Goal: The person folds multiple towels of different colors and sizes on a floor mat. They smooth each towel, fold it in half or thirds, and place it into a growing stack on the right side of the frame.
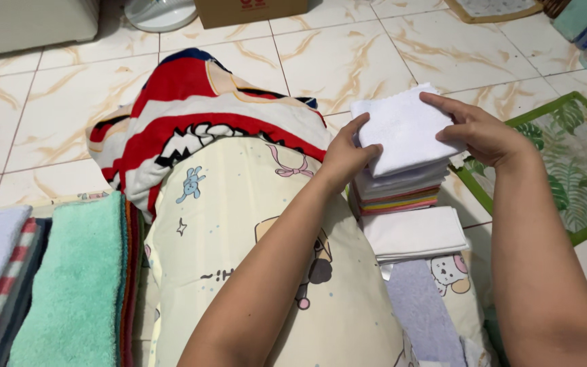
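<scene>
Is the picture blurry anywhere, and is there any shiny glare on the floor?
In the head view, the light is soft and even; the tiled floor has a faint sheen but no harsh glare. The left hand and right hand on the white folded cloth look sharp, casting only faint shadows. Straight tile lines bend slightly near the edges.

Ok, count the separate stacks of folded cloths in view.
3: one stack under both hands, one white stack just nearer, one towel stack at bottom left. Arms may hide others.
</scene>
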